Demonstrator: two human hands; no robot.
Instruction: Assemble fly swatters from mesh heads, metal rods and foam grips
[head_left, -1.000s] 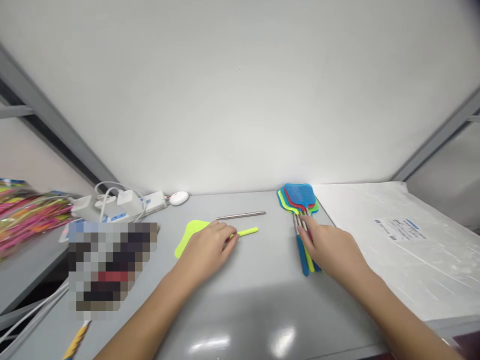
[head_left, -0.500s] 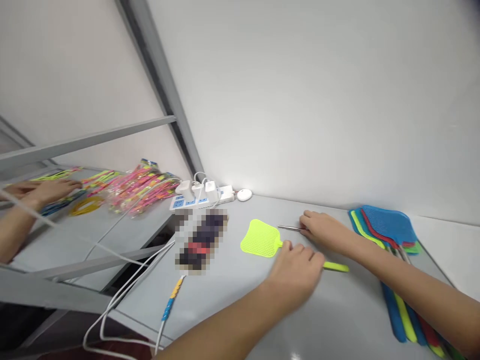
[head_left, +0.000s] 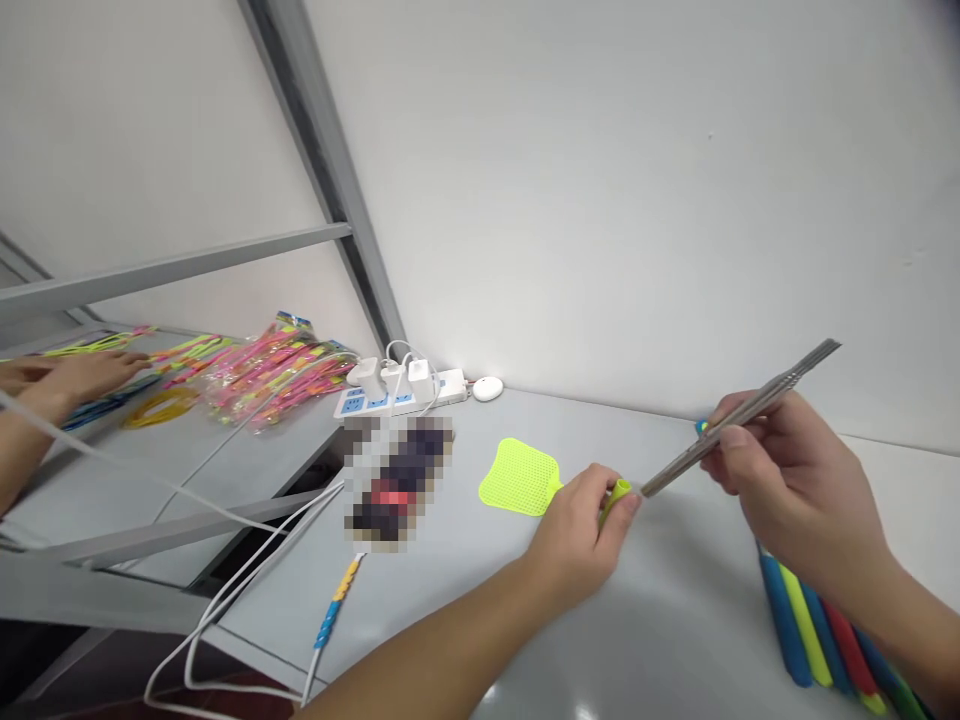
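Observation:
My left hand (head_left: 581, 530) is closed round a yellow-green handle (head_left: 616, 495), whose round open end points up between thumb and fingers. Just left of that hand, a yellow-green fly swatter head (head_left: 520, 477) with a mesh face lies flat on the table; its neck goes out of sight by the fingers. My right hand (head_left: 795, 480) pinches thin metal rods (head_left: 750, 408), slanted from upper right to lower left. Their lower tip is close to the handle's open end; I cannot tell whether they touch.
Fly swatters with coloured handles (head_left: 806, 620) lie at the right, partly behind my right forearm. A power strip (head_left: 379, 400) with chargers and a white round-edged object (head_left: 488, 388) stand by the wall. A blurred-out item (head_left: 401, 485) and cables lie left. Beyond is a co-worker's hand (head_left: 97, 375).
My right hand has risen from the table and moved right, now holding up the metal rods. The handle in my left hand has turned its open end upward. The swatter head has stayed put.

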